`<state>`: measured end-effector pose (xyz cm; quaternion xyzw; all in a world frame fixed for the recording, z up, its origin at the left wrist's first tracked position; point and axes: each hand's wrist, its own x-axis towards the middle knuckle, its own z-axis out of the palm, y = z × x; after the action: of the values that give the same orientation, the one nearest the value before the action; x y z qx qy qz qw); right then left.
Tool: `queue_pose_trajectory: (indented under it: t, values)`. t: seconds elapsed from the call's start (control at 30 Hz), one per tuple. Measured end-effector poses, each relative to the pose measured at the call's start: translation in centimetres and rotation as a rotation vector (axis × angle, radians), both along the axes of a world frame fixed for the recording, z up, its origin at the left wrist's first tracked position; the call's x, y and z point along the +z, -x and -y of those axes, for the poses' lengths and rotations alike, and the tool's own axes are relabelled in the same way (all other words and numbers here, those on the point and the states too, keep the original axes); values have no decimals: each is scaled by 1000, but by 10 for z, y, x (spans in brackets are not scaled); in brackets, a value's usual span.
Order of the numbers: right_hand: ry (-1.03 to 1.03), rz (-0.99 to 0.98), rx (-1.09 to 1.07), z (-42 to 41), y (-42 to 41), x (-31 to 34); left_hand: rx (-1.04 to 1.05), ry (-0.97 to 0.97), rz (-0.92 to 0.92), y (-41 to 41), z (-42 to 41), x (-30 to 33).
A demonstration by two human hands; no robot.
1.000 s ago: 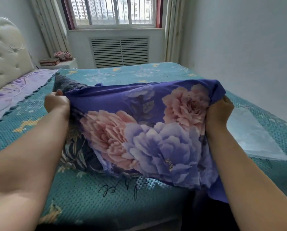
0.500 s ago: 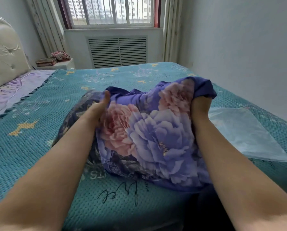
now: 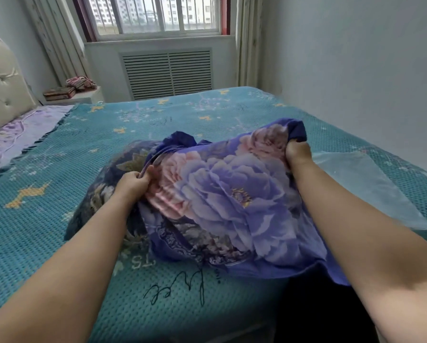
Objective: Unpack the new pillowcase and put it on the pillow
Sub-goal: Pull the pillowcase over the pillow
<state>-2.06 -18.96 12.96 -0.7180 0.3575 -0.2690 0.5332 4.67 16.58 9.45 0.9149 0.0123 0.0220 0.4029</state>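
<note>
Both hands are on the purple pillowcase with big pink and lilac peony print (image 3: 232,194), which sits bunched up in the middle of the bed with the teal waffle-weave bedspread (image 3: 59,219). Left hand (image 3: 133,181) has its grip clamped on the gathered open edge of the case at about 9 o'clock of the bundle, fingers curled round the folds. Right hand (image 3: 298,153) is up at roughly 1 o'clock, fist closed tight on a corner of the same fabric, lifting it a bit so the cloth tents between the two hands.

Sticking out of the case's left side is the dark navy pillow with a floral pattern (image 3: 103,196), only partly covered, lying flat on the bedspread; how far in it goes I can't tell since the fabric hides it.

Just right of the right forearm, around 3 o'clock, lies a clear flat plastic packaging bag (image 3: 371,189) on the bedspread. Over at 10 o'clock there's a cream tufted headboard (image 3: 2,90) and a lilac patterned sheet (image 3: 17,129) beside the teal cover. Far end at 12 o'clock: a barred window (image 3: 155,13) above a white slatted radiator cover (image 3: 168,73).
</note>
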Motion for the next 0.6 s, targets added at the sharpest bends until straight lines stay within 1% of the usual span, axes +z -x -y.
queue_pose_trajectory:
  t: [0.07, 0.13, 0.17, 0.23, 0.3, 0.33, 0.37, 0.4, 0.47, 0.5, 0.53, 0.57, 0.6]
  values:
    - [-60, -71, 35, 1, 2, -20, -109, 174, -222, 20, 8, -4]
    - [-55, -145, -5, 3, 10, -39, -336, 296, -446, 40, 18, -12]
    - [-21, -169, -17, 3, 16, -47, -445, 310, -517, 49, 22, -17]
    - [78, -152, 6, -6, 34, -59, -609, 272, -591, 59, 25, -34]
    - [231, -84, 28, -27, 53, -72, -678, 232, -617, 69, 29, -49]
    - [337, -43, 30, -41, 63, -78, -672, 212, -596, 72, 30, -56]
    - [452, 4, 38, -55, 73, -82, -630, 217, -535, 76, 33, -61]
    - [569, 51, 48, -68, 81, -86, -549, 251, -457, 77, 35, -67]
    - [756, 106, 36, -93, 97, -92, -353, 417, -300, 77, 35, -73]
    - [820, 99, 24, -103, 105, -94, -271, 505, -234, 76, 34, -72]
    - [871, 67, 20, -111, 113, -97, -211, 549, -175, 74, 34, -71]
    - [910, 16, 24, -118, 121, -100, -179, 548, -127, 74, 34, -67]
    - [935, -45, 33, -122, 129, -106, -162, 508, -84, 75, 35, -63]
